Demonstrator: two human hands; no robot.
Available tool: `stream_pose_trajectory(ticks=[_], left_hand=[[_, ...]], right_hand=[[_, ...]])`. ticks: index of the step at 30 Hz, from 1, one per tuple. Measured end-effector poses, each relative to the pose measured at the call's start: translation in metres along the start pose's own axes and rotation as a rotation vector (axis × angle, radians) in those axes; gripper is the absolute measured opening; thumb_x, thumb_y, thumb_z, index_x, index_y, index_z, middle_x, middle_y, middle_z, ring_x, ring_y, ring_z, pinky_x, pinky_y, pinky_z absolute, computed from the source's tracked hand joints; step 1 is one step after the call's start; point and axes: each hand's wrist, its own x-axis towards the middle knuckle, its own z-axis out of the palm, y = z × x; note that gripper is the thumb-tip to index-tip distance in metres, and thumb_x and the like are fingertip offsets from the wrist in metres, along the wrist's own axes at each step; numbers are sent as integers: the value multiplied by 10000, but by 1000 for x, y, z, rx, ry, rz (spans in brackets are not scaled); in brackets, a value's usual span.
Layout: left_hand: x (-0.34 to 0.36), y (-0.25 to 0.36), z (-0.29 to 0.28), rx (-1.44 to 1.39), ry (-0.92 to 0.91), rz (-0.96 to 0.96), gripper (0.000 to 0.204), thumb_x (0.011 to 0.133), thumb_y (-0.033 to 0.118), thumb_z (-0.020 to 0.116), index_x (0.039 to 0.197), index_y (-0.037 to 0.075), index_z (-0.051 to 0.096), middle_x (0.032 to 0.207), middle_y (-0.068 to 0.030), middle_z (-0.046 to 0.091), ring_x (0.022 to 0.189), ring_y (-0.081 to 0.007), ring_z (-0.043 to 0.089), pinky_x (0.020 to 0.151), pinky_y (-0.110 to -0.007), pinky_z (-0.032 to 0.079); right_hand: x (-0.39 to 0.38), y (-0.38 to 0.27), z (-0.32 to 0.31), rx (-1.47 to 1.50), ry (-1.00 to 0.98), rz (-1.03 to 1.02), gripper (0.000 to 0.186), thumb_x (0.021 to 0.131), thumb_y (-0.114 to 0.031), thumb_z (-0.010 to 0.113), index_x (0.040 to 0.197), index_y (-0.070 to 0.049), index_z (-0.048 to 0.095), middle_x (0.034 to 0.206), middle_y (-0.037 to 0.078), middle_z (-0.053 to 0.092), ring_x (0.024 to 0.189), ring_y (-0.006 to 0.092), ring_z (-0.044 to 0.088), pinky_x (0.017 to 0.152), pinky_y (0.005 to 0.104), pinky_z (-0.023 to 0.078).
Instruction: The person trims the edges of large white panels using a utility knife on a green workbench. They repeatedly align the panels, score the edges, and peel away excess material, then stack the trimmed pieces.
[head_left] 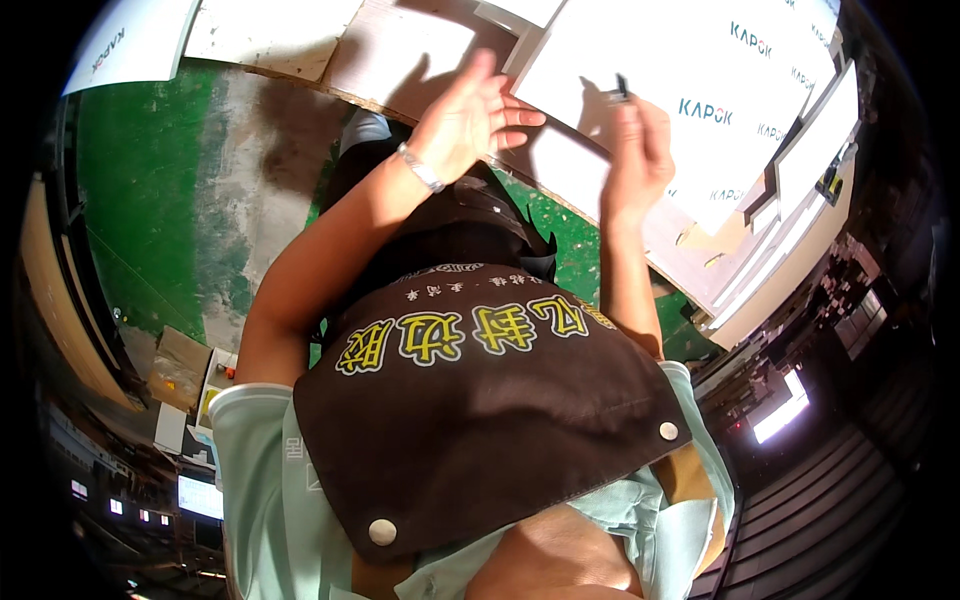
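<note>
- Slippage looks the likeliest trouble: the right hand (640,155) pinches a small dark piece (622,86) between thumb and fingers, with little of it inside the grip, so a loose squeeze could drop it. It sticks up beyond the fingertips; it is too small to tell what it is.
- Scratching is possible too: the white printed panel (690,75) spreads behind and to the right of the right hand, and if the piece has a hard edge, a careless sweep could mark that surface. Whether hand and panel touch, I cannot tell.
- Snagging could come from the metal bracelet (420,167) at the left hand's wrist, should it rub along the panel's edge.
- Knocking is a smaller worry: the left hand (465,125) is spread, holding nothing, its fingers near the panel's corner; a quick swing might nudge the panel over the tabletop (675,250) below it.
- Hands: two, one spread, one pinching.
- Small dark pieces: one, at the right hand's fingertips.
- Printed panels: two, the large one by the right hand and another printed panel (125,45) well to the left of the left hand.
- Narrow white boards (815,135): at least one, right of the right hand; overlap hides the full count.
- Bracelets: one.
- Aprons: one dark brown apron (480,420), nearer the body than both hands, with two round metal studs (382,532) visible.
</note>
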Motion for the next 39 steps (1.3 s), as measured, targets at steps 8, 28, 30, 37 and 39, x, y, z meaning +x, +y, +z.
stream_pose_trajectory(ticks=[8, 28, 30, 37, 39], left_hand=[[38, -27, -42, 454, 36, 142, 260, 976, 177, 572, 1122, -18, 664, 875, -102, 733, 678, -115, 645, 647, -231, 500], [-78, 197, -275, 213, 732, 362, 546, 902, 450, 664, 1304, 124, 492, 1179, -91, 613, 1093, -242, 583, 923, -402, 409], [-69, 210, -284, 148, 657, 304, 524, 901, 416, 677, 1296, 118, 505, 1174, -92, 612, 1106, -264, 575, 933, -422, 423], [-69, 206, -324, 151, 563, 294, 396, 942, 296, 652, 1251, 88, 518, 1023, -50, 634, 833, -180, 616, 711, -303, 515], [-79, 218, -331, 226, 619, 259, 402, 942, 299, 651, 1205, 28, 515, 970, -81, 625, 786, -183, 615, 652, -296, 537]], right_hand=[[-2, 72, -20, 373, 298, 350, 320, 972, -128, 592, 1235, 54, 582, 1011, 60, 650, 931, 126, 600, 794, 258, 502], [22, 11, 352, -152, -268, -413, 234, 835, -80, 655, 1045, -155, 724, 911, 81, 665, 862, 269, 629, 719, 334, 510], [32, 12, 363, -246, -274, -418, 200, 839, -109, 664, 1019, -167, 728, 880, 66, 661, 826, 261, 623, 678, 344, 505], [114, 19, 375, -354, -64, -473, 124, 839, -136, 668, 940, -172, 729, 696, 33, 600, 693, 243, 575, 591, 363, 471], [148, 21, 380, -344, -38, -503, 117, 832, -124, 662, 922, -165, 725, 678, 31, 586, 675, 244, 559, 585, 364, 462]])
